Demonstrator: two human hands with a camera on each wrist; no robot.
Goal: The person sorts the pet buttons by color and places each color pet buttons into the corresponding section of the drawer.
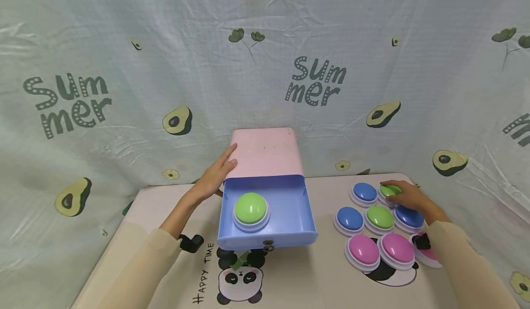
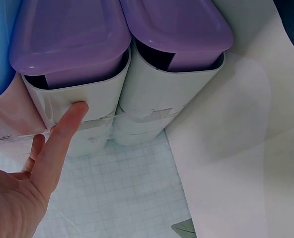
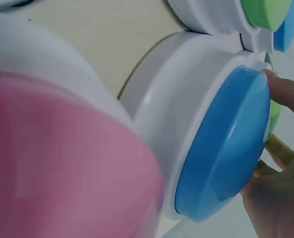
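Observation:
A pink box (image 1: 265, 150) has its blue drawer (image 1: 287, 203) pulled out toward me. In the drawer's left part sits a push button with a green dome (image 1: 250, 208) on a white base. My left hand (image 1: 212, 178) rests against the box's left side, its fingers extended. In the left wrist view, the left hand (image 2: 35, 186) shows beside the pink shell. At the back right, my right hand (image 1: 407, 195) grips another green button (image 1: 389, 190) between thumb and fingers. The right wrist view has that hand (image 3: 281, 183) behind a blue button (image 3: 226, 148), partly hiding the green dome.
Several buttons with blue (image 1: 349, 218), green (image 1: 379, 217) and pink (image 1: 363, 249) domes stand grouped on the right of the table (image 1: 174, 272). Purple drawers (image 2: 72, 34) in white shells stand beside the box in the left wrist view. A patterned curtain (image 1: 198, 79) hangs behind.

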